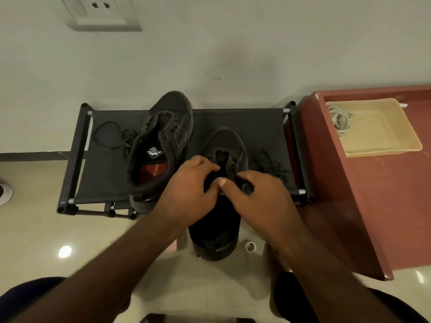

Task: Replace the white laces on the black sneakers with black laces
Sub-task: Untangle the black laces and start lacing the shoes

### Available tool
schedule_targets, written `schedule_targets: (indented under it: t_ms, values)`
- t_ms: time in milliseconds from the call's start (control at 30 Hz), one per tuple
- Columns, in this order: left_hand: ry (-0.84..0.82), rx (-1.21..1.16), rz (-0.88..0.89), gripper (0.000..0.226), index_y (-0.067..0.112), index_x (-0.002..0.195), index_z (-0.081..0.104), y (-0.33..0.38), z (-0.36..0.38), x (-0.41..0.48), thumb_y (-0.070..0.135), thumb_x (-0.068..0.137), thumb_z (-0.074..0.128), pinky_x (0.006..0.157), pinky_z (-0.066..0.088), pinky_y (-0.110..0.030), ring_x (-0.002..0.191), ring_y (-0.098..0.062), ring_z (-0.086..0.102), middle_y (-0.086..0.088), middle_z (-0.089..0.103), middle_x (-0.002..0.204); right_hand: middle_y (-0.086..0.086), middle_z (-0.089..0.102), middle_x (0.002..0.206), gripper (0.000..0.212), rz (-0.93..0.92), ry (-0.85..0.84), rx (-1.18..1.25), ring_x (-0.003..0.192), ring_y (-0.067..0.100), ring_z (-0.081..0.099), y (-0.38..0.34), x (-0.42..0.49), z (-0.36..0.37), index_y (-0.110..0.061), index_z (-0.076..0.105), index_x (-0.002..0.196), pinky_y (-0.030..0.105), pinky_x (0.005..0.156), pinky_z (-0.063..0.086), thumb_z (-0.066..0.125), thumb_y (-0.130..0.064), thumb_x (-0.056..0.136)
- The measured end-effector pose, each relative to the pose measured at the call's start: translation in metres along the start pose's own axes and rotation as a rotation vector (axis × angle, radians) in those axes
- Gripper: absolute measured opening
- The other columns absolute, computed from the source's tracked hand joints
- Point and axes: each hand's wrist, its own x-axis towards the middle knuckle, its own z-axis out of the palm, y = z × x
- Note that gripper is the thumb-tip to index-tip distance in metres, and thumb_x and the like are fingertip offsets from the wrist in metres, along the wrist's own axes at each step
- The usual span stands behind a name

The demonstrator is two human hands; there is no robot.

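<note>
Near sneaker (225,145) on the shoe rack (105,178), left hand (190,185) and right hand (258,194) both curled, gripping its throat, speckled black lace (270,163) lying just beside it; best to hold flaps apart, thread lowest eyelets first, ends even.

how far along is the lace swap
Done: white laces sit in the tray, off both shoes. In hand: left hand and right hand grip the right sneaker at its eyelets. Left: black laces lie loose on the rack; the left sneaker looks unlaced too.
</note>
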Motion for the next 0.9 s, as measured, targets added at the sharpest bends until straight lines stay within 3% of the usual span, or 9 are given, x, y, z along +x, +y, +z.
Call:
schedule_targets:
  t_ms: [67, 133, 233, 300, 467, 700, 800, 900]
  values:
    - [0.024, -0.006, -0.029, 0.024, 0.019, 0.110, 0.067, 0.000, -0.001, 0.006, 0.029, 0.089, 0.066, 0.090, 0.049, -0.032, 0.099, -0.014, 0.056, 0.004, 0.057, 0.105, -0.008, 0.067, 0.070, 0.034, -0.007, 0.073, 0.061, 0.065, 0.007, 0.064, -0.001, 0.003, -0.005, -0.025, 0.071, 0.084, 0.033, 0.062, 0.055, 0.054, -0.052, 0.095]
    - [0.023, -0.005, -0.050, 0.021, 0.021, 0.103, 0.066, 0.004, 0.000, 0.007, 0.032, 0.086, 0.068, 0.086, 0.049, -0.032, 0.095, -0.014, 0.055, 0.006, 0.055, 0.098, -0.012, 0.069, 0.083, 0.020, -0.031, 0.152, 0.098, 0.077, 0.002, 0.065, -0.001, 0.011, -0.007, -0.024, 0.072, 0.098, 0.027, 0.071, 0.055, 0.054, -0.031, 0.101]
    - [0.006, -0.026, -0.098, 0.040, 0.023, 0.115, 0.059, 0.006, 0.006, 0.002, 0.034, 0.080, 0.074, 0.085, 0.047, -0.028, 0.099, -0.011, 0.050, 0.011, 0.051, 0.102, -0.011, 0.071, 0.102, 0.028, -0.052, 0.149, 0.151, 0.085, 0.003, 0.066, -0.001, 0.022, -0.002, -0.026, 0.058, 0.128, 0.029, 0.077, 0.056, 0.051, -0.015, 0.103]
    - [-0.009, -0.037, -0.110, 0.055, 0.025, 0.129, 0.052, 0.004, 0.008, -0.004, 0.033, 0.079, 0.075, 0.088, 0.046, -0.028, 0.104, -0.011, 0.048, 0.011, 0.049, 0.108, -0.011, 0.072, 0.103, 0.031, -0.064, 0.148, 0.141, 0.089, 0.003, 0.067, -0.003, 0.027, 0.004, -0.025, 0.052, 0.132, 0.027, 0.079, 0.056, 0.053, -0.016, 0.103]
    - [-0.023, -0.085, -0.090, 0.065, 0.029, 0.143, 0.045, -0.001, 0.006, -0.009, 0.033, 0.082, 0.070, 0.090, 0.045, -0.026, 0.108, -0.011, 0.047, 0.008, 0.050, 0.114, -0.016, 0.069, 0.087, 0.009, -0.072, 0.258, 0.122, 0.084, -0.004, 0.065, -0.007, 0.031, 0.011, -0.025, 0.066, 0.098, 0.012, 0.071, 0.050, 0.063, -0.017, 0.098]
    - [-0.053, -0.206, -0.091, 0.068, 0.035, 0.146, 0.044, -0.001, 0.007, -0.014, 0.027, 0.083, 0.070, 0.087, 0.044, -0.024, 0.099, -0.008, 0.045, 0.010, 0.042, 0.101, -0.012, 0.069, 0.091, 0.008, -0.076, 0.337, 0.136, 0.087, 0.002, 0.066, 0.001, 0.021, 0.016, -0.022, 0.072, 0.097, 0.029, 0.080, 0.057, 0.065, -0.025, 0.096]
    - [-0.048, -0.210, -0.077, 0.068, 0.034, 0.146, 0.044, -0.001, 0.010, -0.015, 0.027, 0.084, 0.070, 0.085, 0.043, -0.022, 0.097, -0.008, 0.045, 0.010, 0.043, 0.100, -0.012, 0.064, 0.092, 0.006, -0.111, 0.384, 0.102, 0.085, 0.002, 0.063, 0.004, 0.018, 0.010, -0.024, 0.069, 0.093, 0.022, 0.075, 0.053, 0.064, -0.025, 0.097]
    - [-0.029, -0.224, -0.100, 0.066, 0.034, 0.145, 0.044, -0.001, 0.011, -0.012, 0.027, 0.085, 0.070, 0.084, 0.040, -0.016, 0.094, -0.003, 0.044, 0.011, 0.043, 0.100, -0.012, 0.064, 0.089, 0.010, -0.074, 0.305, 0.038, 0.080, 0.001, 0.061, 0.011, 0.019, 0.001, -0.025, 0.066, 0.091, 0.018, 0.069, 0.048, 0.060, -0.020, 0.099]
